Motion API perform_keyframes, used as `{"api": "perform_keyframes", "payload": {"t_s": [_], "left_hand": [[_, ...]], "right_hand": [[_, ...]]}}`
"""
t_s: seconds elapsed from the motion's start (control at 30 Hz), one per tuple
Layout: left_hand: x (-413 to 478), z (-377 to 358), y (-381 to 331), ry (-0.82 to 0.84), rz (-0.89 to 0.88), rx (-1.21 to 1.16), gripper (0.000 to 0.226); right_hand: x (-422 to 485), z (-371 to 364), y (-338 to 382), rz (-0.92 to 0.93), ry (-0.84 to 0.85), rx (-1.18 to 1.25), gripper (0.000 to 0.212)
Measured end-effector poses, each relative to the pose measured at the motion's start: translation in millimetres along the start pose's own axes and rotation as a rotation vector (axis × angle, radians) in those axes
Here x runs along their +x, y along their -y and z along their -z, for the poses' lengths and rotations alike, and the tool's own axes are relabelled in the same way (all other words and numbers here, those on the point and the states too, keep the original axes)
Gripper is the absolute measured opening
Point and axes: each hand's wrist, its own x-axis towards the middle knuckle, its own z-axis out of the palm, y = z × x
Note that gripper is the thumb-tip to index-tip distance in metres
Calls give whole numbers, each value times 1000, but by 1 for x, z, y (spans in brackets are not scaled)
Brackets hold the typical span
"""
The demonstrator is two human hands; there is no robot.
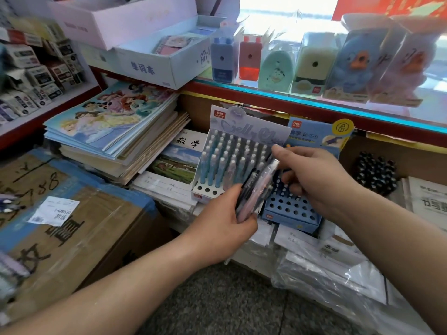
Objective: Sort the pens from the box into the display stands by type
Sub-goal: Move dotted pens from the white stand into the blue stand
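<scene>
While a taped cardboard box (72, 213) fills the lower left of the frame, a lilac display stand (232, 160) packed with pens and a blue display stand (290, 209) sit at centre, where the left hand (217, 228) grips a bundle of pens (251, 197) and the right hand (314, 180) pinches the top of one clear pen (272, 166).

My left hand (225, 223) grips a bundle of pens (251, 194), dark and pale pink barrels pointing up and away from me. My right hand (314, 180) pinches the top of a clear pen (272, 166) at the bundle's upper end. Just behind the bundle is a white stand (205, 189), nearly full of blue and pastel pens, its front row showing bare holes. Touching its right side sits a blue stand (291, 220), mostly bare holes. Notebooks (116, 131) are stacked to the left.
</scene>
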Motion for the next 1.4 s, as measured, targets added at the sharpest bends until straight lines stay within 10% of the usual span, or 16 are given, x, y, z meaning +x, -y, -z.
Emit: {"api": "perform_keyframes", "payload": {"t_s": [0.43, 0.7, 1.4], "left_hand": [[-7, 11, 6, 32, 33, 46, 26], [15, -28, -10, 88, -9, 33, 15], [41, -77, -27, 88, 18, 77, 13]], "right_hand": [[-10, 27, 22, 168, -244, 351, 9], [-43, 120, 9, 499, -596, -102, 13], [-46, 154, -35, 459, -343, -779, 18]]}}
